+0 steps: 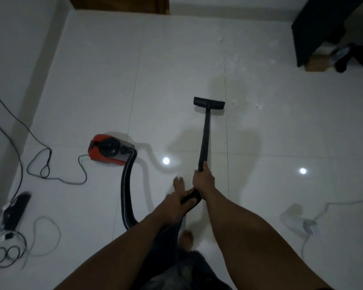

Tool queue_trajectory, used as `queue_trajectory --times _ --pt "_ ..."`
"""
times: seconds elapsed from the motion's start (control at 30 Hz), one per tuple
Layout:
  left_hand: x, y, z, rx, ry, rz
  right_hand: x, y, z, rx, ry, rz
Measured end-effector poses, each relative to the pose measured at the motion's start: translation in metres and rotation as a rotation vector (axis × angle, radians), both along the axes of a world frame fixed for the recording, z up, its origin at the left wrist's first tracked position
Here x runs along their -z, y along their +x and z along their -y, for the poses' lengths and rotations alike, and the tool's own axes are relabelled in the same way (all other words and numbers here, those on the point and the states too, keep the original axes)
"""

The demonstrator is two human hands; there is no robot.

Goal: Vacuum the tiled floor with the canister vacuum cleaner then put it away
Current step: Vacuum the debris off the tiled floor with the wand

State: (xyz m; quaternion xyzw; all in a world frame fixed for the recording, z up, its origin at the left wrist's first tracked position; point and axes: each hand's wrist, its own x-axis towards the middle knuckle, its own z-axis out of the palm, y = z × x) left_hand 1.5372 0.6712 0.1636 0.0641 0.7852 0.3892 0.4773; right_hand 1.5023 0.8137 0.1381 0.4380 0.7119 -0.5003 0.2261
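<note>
Along the left wall [13,49], loose cords [43,176] and a power strip [15,208] lie on the tiled floor [176,59], so strokes are best kept off that side, lest the head catch a cable. Next stands the red canister [105,151], left of the wand, its hose [127,185] curving round to the left hand [176,203], which is curled about the handle bend. Just ahead, the right hand [203,177] is clamped round the black wand [204,135], steering the floor head [209,103], which sits flat on the tile. Pale dust [239,59] lies beyond and rightward; long, overlapping pushes that way look best, with open floor to spare. Farther right, a white plug [309,226] on its cable and the dark cabinet [314,28] mark the limits.
</note>
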Motion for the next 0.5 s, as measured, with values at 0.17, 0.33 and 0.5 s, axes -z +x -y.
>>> queue_trajectory --times 0.17,0.33,0.5 --pt "0.004 0.088 0.025 0.055 -0.013 0.024 0.000 0.094 0.021 0.051 -0.013 0.027" --pt "0.008 0.139 0.042 0.103 -0.103 0.049 0.007 0.155 0.039 0.048 -0.005 0.057" --pt "0.010 0.173 0.049 0.138 -0.163 0.124 0.019 0.194 0.049 0.066 -0.029 0.100"
